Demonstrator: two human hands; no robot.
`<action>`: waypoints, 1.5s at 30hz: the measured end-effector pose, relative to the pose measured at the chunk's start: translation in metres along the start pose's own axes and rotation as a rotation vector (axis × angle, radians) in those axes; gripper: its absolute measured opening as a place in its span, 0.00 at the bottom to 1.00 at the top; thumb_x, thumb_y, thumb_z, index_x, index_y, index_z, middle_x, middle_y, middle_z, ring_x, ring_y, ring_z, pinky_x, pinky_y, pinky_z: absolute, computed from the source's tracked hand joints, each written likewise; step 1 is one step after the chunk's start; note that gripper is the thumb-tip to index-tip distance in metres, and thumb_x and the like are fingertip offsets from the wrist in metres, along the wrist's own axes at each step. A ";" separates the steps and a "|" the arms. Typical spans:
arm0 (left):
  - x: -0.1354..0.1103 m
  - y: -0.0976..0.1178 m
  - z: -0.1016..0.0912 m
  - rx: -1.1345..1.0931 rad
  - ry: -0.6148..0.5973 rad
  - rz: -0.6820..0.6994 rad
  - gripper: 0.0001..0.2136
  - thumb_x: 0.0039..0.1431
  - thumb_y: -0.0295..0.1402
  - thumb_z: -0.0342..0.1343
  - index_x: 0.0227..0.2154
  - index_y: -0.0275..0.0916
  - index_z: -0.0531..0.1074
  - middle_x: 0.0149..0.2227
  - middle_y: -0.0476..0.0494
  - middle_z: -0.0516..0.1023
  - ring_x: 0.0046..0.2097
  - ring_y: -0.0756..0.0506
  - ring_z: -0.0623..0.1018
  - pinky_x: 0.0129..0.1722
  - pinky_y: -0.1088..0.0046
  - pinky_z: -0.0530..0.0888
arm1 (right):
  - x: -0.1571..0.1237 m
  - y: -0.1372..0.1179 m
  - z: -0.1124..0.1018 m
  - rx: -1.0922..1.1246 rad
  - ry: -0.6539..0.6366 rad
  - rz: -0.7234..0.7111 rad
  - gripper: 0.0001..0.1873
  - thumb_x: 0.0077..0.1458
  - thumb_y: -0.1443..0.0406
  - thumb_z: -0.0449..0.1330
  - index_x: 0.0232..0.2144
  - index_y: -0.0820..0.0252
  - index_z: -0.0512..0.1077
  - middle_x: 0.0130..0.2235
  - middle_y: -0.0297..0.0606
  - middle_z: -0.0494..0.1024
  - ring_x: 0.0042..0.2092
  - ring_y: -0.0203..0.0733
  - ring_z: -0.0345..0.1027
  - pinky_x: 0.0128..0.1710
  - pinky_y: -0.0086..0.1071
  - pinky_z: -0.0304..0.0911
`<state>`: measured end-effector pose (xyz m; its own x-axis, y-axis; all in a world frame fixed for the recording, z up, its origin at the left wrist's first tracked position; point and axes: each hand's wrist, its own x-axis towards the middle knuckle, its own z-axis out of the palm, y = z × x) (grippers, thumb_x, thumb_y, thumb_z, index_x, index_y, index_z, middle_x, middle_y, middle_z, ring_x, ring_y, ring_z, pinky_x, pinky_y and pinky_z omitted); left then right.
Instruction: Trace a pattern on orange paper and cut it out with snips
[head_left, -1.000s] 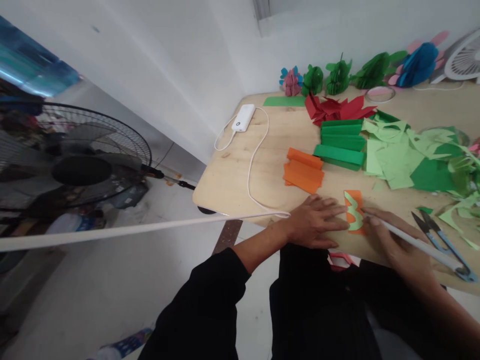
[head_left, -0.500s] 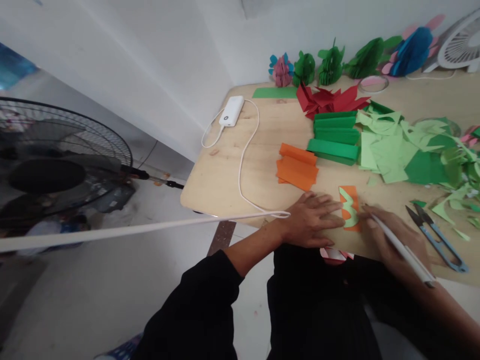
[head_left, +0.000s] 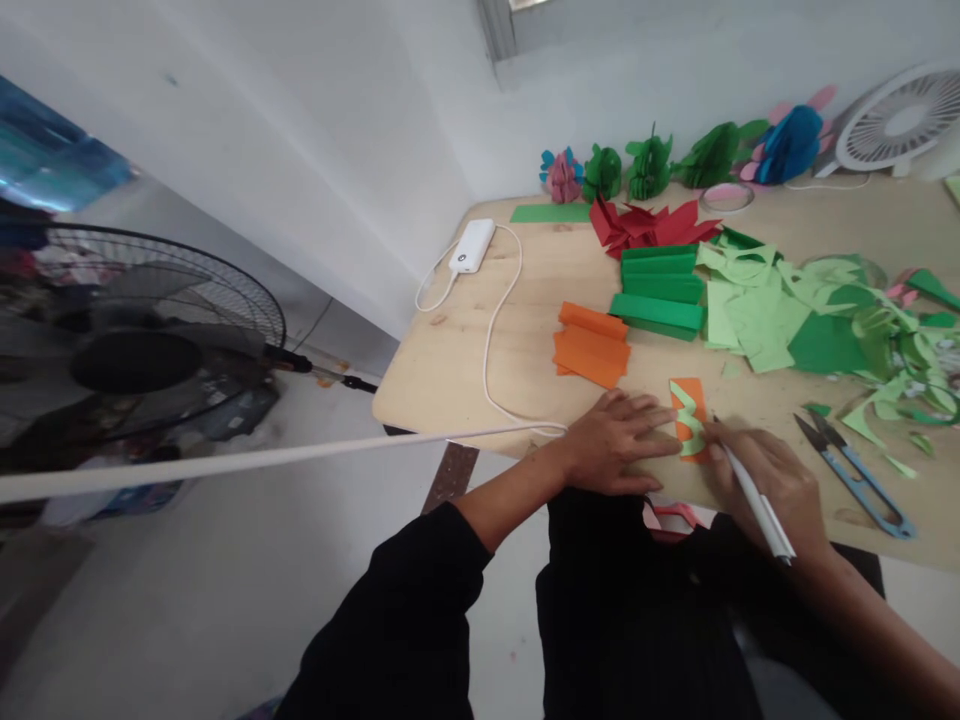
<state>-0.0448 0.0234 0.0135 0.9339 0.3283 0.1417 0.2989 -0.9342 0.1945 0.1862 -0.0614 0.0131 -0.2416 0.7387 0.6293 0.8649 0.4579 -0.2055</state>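
Note:
My left hand [head_left: 619, 440] lies flat on the wooden table [head_left: 465, 340], fingers stretched out, fingertips pressing the left edge of a small orange paper [head_left: 691, 398]. A light green cut-out shape [head_left: 687, 420] lies on that orange paper. My right hand [head_left: 772, 480] is closed around a white pen [head_left: 757, 505], its tip touching the paper's right edge.
Blue-handled snips [head_left: 851, 470] lie to the right. Folded orange paper [head_left: 592, 345], folded green strips [head_left: 660, 290], red pieces [head_left: 649, 222] and green scraps [head_left: 795, 310] cover the table. A power bank [head_left: 471, 245] with cable sits at left; paper flowers [head_left: 652, 165] and a small fan [head_left: 892, 120] line the wall. A floor fan [head_left: 142, 340] stands left.
The pen has swung to a steeper angle as my right hand shifted slightly left along the paper. My left hand stays flat on the paper. The camera view shifted a little.

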 end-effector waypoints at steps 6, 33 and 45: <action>0.004 0.005 0.002 0.002 0.014 -0.033 0.23 0.67 0.52 0.51 0.57 0.48 0.75 0.68 0.41 0.67 0.67 0.34 0.64 0.62 0.50 0.61 | -0.005 0.002 0.003 -0.015 -0.005 0.010 0.10 0.63 0.67 0.58 0.45 0.60 0.75 0.39 0.43 0.83 0.38 0.43 0.76 0.42 0.35 0.70; 0.004 0.009 0.009 0.026 0.072 -0.049 0.21 0.67 0.52 0.51 0.55 0.48 0.77 0.67 0.41 0.68 0.66 0.34 0.64 0.61 0.53 0.62 | -0.009 0.004 0.006 -0.020 0.006 -0.016 0.10 0.63 0.67 0.57 0.46 0.61 0.74 0.37 0.40 0.82 0.37 0.41 0.75 0.42 0.34 0.69; 0.005 0.011 0.001 0.020 0.048 -0.061 0.21 0.68 0.52 0.50 0.54 0.49 0.77 0.67 0.43 0.68 0.66 0.35 0.65 0.61 0.53 0.62 | -0.006 0.004 0.003 -0.035 0.006 -0.034 0.09 0.63 0.67 0.58 0.45 0.58 0.74 0.38 0.40 0.83 0.37 0.42 0.77 0.42 0.36 0.71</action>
<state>-0.0366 0.0149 0.0154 0.9035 0.3904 0.1771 0.3592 -0.9149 0.1844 0.1899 -0.0623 0.0060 -0.2683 0.7198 0.6402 0.8712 0.4650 -0.1576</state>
